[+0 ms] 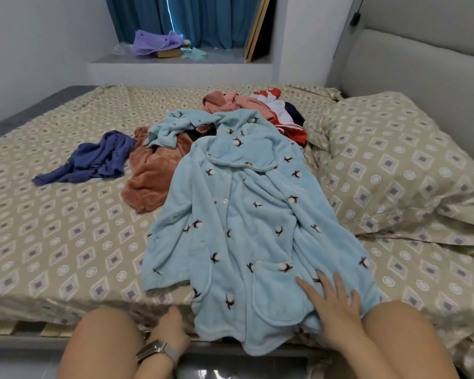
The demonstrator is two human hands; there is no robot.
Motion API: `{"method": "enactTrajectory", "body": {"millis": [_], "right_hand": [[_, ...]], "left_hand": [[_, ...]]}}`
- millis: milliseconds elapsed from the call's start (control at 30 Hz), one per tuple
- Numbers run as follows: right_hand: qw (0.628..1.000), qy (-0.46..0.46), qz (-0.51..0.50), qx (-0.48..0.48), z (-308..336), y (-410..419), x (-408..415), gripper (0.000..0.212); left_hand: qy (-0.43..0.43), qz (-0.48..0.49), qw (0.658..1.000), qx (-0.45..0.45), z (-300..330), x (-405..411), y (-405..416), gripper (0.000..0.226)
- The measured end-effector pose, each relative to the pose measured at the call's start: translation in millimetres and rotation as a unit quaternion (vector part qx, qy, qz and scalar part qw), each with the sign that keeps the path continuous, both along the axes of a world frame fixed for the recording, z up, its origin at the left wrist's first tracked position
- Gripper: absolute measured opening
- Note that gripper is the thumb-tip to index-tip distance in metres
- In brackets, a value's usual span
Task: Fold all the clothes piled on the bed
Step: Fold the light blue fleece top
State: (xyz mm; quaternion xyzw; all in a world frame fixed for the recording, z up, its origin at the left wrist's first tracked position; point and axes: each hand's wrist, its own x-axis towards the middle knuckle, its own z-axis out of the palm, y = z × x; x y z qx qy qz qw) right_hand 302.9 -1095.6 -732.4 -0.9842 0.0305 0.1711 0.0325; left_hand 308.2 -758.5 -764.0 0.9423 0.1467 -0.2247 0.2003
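While light-blue fleece robe lies lengthwise from bed near edge toward pillow-side pile, right hand presses flat on hem, nearer; left hand at edge beside hem, grip unclear.

Plain pale walls. Bed under a beige diamond-patterned sheet; matching pillow at its right edge, against a grey padded headboard. Beyond the far edge, a recessed ledge backed by teal curtains, a bright slit between them. A framed panel, possibly a board, leans at the recess's right corner.
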Motion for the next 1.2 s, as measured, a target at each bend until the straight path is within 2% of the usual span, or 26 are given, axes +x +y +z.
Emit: {"method": "enactTrajectory", "body": {"millis": [33, 67, 100, 133, 167, 200, 233, 267, 300, 367, 433, 533, 633, 700, 733, 767, 800, 900, 1000, 1100, 1167, 1200], "right_hand": [[1.000, 0.000, -0.001, -0.014, -0.9, 5.6, 1.3, 0.094], [1.000, -0.024, -0.005, -0.019, -1.0, 10.2, 4.7, 0.092], [0.997, -0.069, -0.019, -0.001, 1.0, 13.2, 9.4, 0.083], [0.992, -0.121, -0.033, 0.025, 4.5, 14.6, 11.0, 0.070], [0.985, -0.164, -0.041, 0.030, 8.1, 13.8, 10.9, 0.056], [0.979, -0.193, -0.047, 0.034, 11.0, 11.7, 11.8, 0.045], [0.976, -0.199, -0.061, 0.056, 10.7, 9.2, 12.1, 0.039], [0.970, -0.188, -0.091, 0.125, 11.5, 7.1, 10.7, 0.036], [0.953, -0.192, -0.124, 0.201, 13.9, 5.6, 10.4, 0.035], [0.880, -0.263, -0.191, 0.346, 21.1, 4.5, 8.0, 0.041], [0.823, -0.306, -0.227, 0.422, 29.2, 2.6, 7.7, 0.048], [0.776, -0.334, -0.255, 0.470, 40.1, 0.2, 3.9, 0.046], [0.735, -0.368, -0.292, 0.489, 45.7, -6.4, -1.8, 0.041], [0.730, -0.361, -0.305, 0.494, 45.0, -9.6, -6.1, 0.038], [0.747, -0.343, -0.298, 0.486, 42.0, -11.1, -8.0, 0.038], [0.775, -0.309, -0.279, 0.475, 36.9, -12.1, -10.4, 0.037], [0.812, -0.262, -0.252, 0.457, 29.5, -13.2, -12.4, 0.036], [0.907, -0.148, -0.151, 0.364, 6.5, -13.1, -16.2, 0.038], [0.960, -0.100, -0.047, 0.259, -6.4, -12.9, -19.9, 0.058], [0.996, -0.063, 0.035, 0.053, -17.7, -12.9, -25.2, 0.108], [0.997, -0.067, 0.032, 0.019, -26.3, -8.8, -26.4, 0.136], [0.995, -0.098, 0.014, 0.032, -31.0, -6.9, -24.8, 0.136]], "left_hand": [[0.048, -0.037, 0.998, -0.022, -7.0, 0.2, -3.4, 0.054], [0.079, -0.061, 0.991, -0.089, -11.0, 1.7, -9.9, 0.064], [0.129, -0.083, 0.965, -0.211, -3.2, -0.5, -21.9, 0.065], [0.162, -0.108, 0.919, -0.344, -4.9, -1.9, -32.4, 0.055], [0.132, -0.050, 0.884, -0.445, -4.9, -6.0, -42.2, 0.048], [0.087, 0.044, 0.878, -0.470, -10.4, -4.2, -42.8, 0.047], [0.003, 0.145, 0.895, -0.421, -12.7, -3.4, -42.7, 0.041], [-0.079, 0.238, 0.886, -0.390, -13.0, 1.2, -48.2, 0.031], [-0.102, 0.264, 0.889, -0.359, -8.1, 0.7, -49.5, 0.021], [-0.149, 0.256, 0.907, -0.300, -8.4, 5.2, -48.1, 0.016], [-0.199, 0.327, 0.863, -0.329, 2.6, 8.6, -42.4, 0.028], [-0.285, 0.383, 0.781, -0.401, 26.5, 8.5, -23.8, 0.038], [-0.382, 0.385, 0.743, -0.393, 49.5, 1.8, 4.1, 0.028], [-0.435, 0.395, 0.696, -0.412, 59.6, -5.6, 22.5, 0.018], [-0.454, 0.387, 0.686, -0.417, 62.7, -8.7, 30.2, 0.015], [-0.459, 0.363, 0.694, -0.419, 63.7, -10.9, 34.7, 0.017], [-0.442, 0.332, 0.721, -0.418, 64.7, -13.3, 35.5, 0.019], [-0.318, 0.147, 0.837, -0.420, 51.0, -15.5, 31.2, 0.017], [-0.210, 0.026, 0.920, -0.329, 20.6, -13.0, 28.3, 0.050], [-0.200, 0.012, 0.944, -0.263, -0.8, -10.1, 17.1, 0.071], [-0.213, 0.070, 0.934, -0.277, -2.5, -10.6, 4.5, 0.078], [-0.222, 0.108, 0.928, -0.279, -2.1, -9.3, -0.7, 0.078]]}}
